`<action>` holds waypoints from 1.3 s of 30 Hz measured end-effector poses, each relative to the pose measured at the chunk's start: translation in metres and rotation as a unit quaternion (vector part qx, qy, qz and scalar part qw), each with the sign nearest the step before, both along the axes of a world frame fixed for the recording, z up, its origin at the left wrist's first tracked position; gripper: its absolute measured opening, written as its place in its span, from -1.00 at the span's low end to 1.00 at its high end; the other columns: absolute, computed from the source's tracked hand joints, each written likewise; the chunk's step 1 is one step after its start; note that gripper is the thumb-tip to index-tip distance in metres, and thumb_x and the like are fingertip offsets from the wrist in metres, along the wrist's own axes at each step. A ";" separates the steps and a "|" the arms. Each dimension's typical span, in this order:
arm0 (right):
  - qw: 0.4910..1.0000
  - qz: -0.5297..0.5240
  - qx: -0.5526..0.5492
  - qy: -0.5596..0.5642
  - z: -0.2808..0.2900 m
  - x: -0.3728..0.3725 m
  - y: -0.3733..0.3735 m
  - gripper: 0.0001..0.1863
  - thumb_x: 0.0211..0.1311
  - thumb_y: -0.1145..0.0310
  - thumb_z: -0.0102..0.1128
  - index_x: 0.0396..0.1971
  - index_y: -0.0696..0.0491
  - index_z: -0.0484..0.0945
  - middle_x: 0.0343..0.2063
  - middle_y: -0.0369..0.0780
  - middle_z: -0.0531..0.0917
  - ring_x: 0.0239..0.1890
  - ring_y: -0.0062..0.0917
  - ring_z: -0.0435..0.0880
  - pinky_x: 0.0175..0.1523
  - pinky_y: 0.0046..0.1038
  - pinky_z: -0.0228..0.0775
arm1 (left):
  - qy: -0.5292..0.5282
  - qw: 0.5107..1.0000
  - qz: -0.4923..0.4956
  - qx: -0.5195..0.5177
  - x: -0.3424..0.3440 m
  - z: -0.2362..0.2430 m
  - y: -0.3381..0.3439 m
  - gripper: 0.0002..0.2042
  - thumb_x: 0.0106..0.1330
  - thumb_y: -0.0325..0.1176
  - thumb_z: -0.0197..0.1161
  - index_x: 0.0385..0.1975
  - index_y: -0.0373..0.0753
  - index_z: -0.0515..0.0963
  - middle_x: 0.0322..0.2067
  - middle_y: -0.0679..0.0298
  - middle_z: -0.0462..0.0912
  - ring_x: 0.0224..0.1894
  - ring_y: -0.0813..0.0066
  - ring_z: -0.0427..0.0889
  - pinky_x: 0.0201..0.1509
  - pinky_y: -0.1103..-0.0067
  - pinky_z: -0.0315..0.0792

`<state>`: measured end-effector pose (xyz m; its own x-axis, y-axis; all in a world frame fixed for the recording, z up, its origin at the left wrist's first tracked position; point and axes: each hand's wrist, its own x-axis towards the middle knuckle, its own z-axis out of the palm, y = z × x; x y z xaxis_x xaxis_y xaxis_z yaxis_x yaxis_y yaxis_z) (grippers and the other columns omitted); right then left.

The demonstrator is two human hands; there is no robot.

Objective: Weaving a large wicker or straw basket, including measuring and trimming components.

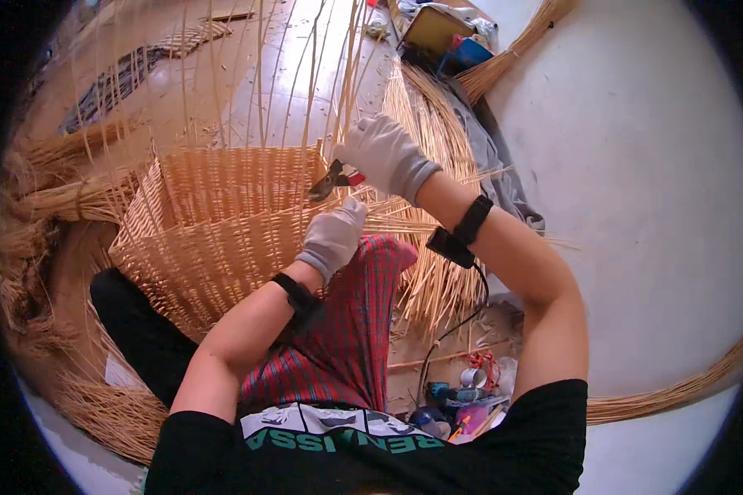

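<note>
A square woven wicker basket [215, 223] rests against my lap, with long upright stakes rising from its rim. My right hand [385, 153], in a pale glove, grips red-handled cutters [332, 177] whose dark jaws point at the basket's near right corner. My left hand [335, 236], also gloved, presses on the basket's rim just below the cutters, fingers closed around the wicker there. Black bands sit on both wrists, and a cable runs from the right one.
Bundles of loose willow rods [437, 124] lie fanned to the right of the basket and more are heaped at the left [49, 198]. Small tools and a tape roll [470, 379] lie by my right hip. A white wall [636, 165] stands right.
</note>
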<state>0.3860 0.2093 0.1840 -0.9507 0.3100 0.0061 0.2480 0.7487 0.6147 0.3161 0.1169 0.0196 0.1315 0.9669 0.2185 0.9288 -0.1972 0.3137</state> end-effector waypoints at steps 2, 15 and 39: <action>0.999 0.051 -0.018 0.007 0.001 0.011 0.001 -0.73 0.11 0.28 0.23 -0.15 -0.12 0.58 -0.32 -0.31 0.59 -0.15 -0.40 0.64 -0.04 -0.31 0.48 | -0.018 0.998 -0.066 -0.017 -0.006 0.030 -0.024 -0.76 0.26 -0.44 0.11 -0.07 -0.20 0.46 -0.11 0.14 0.51 -0.26 0.14 0.71 -0.33 0.27 0.60; 0.957 0.283 0.024 0.052 -0.042 0.007 0.021 -0.68 0.16 0.29 0.15 -0.05 -0.17 0.46 -0.30 -0.36 0.56 -0.13 -0.47 0.60 0.03 -0.37 0.46 | -0.024 0.974 -0.226 0.015 -0.062 0.039 -0.079 -0.78 0.19 -0.40 0.14 -0.16 -0.18 0.52 -0.22 0.17 0.57 -0.13 0.11 0.66 -0.17 0.28 0.56; 0.995 -0.019 -0.022 -0.098 -0.024 0.000 0.013 -0.91 0.04 0.27 0.32 -0.42 -0.13 0.71 -0.43 -0.31 0.73 -0.22 -0.42 0.72 -0.18 -0.33 0.49 | 0.049 0.996 0.031 -0.069 0.053 0.033 0.048 -0.79 0.28 -0.33 0.14 -0.26 -0.12 0.74 -0.26 0.14 0.77 -0.21 0.24 0.77 -0.27 0.30 0.61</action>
